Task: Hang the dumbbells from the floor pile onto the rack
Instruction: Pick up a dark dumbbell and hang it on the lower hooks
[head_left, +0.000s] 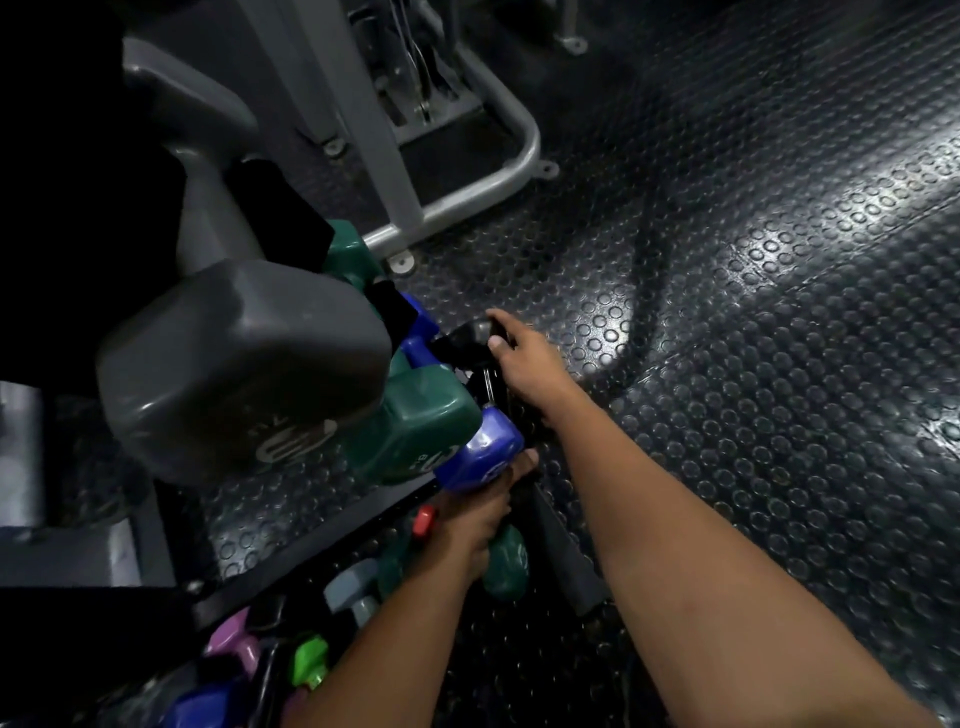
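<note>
A black dumbbell (465, 340) with a chrome handle lies at the right end of the rack's row, beside a blue dumbbell (480, 454). My right hand (524, 353) grips the black dumbbell's far head, thumb on its side. My left hand (480, 512) reaches up under the blue dumbbell's near head, thumb against it; its fingers are hidden. Further left on the rack hang a green dumbbell (415, 426) and a big grey dumbbell (234, 364). The floor pile lies bottom left: a purple dumbbell (231, 644), a bright green one (309, 660), a grey-blue one (353, 587), a dark green one (506, 564).
A dark rack leg (563, 551) slants down to the floor between my forearms. A grey machine frame (498, 176) stands behind the rack. Studded black rubber flooring (753, 364) stretches to the right. A red knob (423, 519) sits by my left hand.
</note>
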